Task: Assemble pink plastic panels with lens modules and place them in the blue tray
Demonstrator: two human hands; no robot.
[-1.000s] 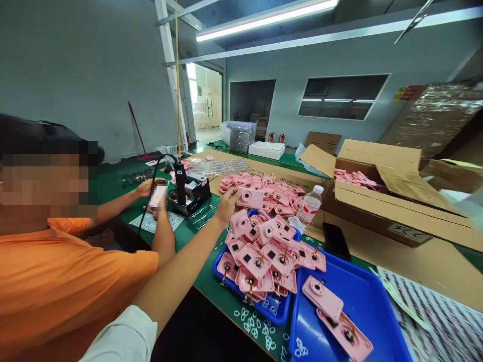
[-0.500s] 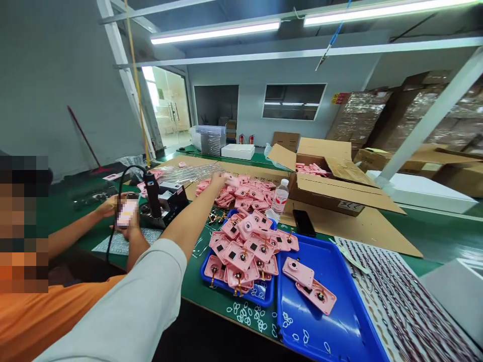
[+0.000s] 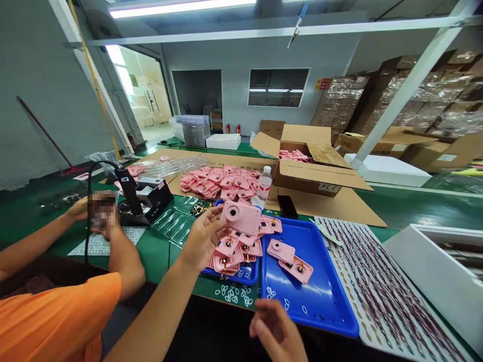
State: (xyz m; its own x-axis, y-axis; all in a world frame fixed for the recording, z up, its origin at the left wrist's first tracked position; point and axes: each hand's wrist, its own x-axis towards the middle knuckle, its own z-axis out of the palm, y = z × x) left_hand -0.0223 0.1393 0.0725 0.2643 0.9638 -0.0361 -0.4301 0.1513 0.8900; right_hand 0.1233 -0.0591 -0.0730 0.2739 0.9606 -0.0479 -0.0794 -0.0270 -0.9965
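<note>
One pink camera shell (image 3: 246, 219) pinched by left hand (image 3: 200, 237), over piled blue tray (image 3: 247, 274); right hand (image 3: 278, 332) unladen, fingers loosely curled, near bench (image 3: 204, 296).

Gripped at one end by the left hand (image 3: 203, 234), beyond the right hand (image 3: 278, 329), a pink camera shell (image 3: 247, 219) tilts slightly, its dark round opening (image 3: 232, 212) showing.
</note>
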